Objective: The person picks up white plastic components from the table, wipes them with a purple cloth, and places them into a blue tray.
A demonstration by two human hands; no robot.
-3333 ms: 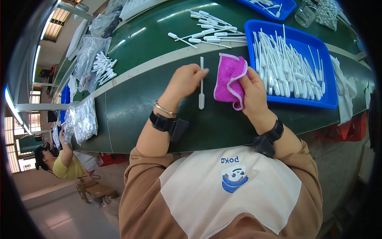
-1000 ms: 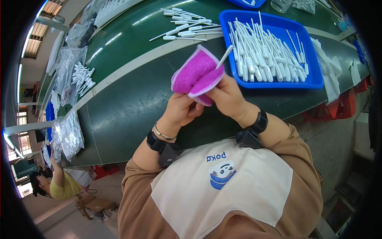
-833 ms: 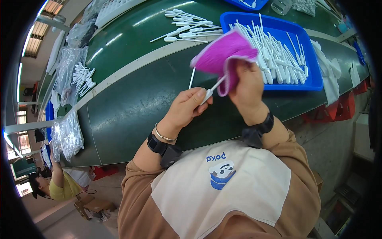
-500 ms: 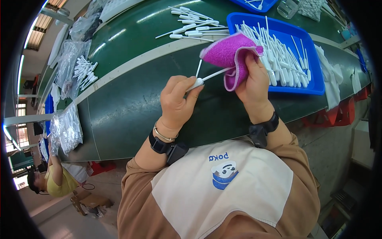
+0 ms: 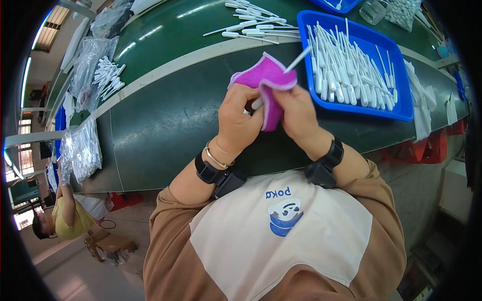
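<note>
Just left of the blue tray, my two hands meet above the dark green table. My left hand is closed on a white plastic dropper pipette, whose bulb is mostly hidden by the fingers. A magenta cloth with a pale edge is pinched in my right hand and folded around the pipette's stem. The stem's far end sticks out of the cloth, up and to the right. Many similar pipettes lie in the tray, bulbs mostly toward me.
Loose pipettes lie beyond a pale rail, with another pile farther left. A filled clear bag hangs over the table's left end. White fabric drapes right of the tray. Someone in yellow works at far left.
My hands have come together. The cloth has moved left and down along the stem, toward my left hand, and the pipette's tip now shows beyond it.
</note>
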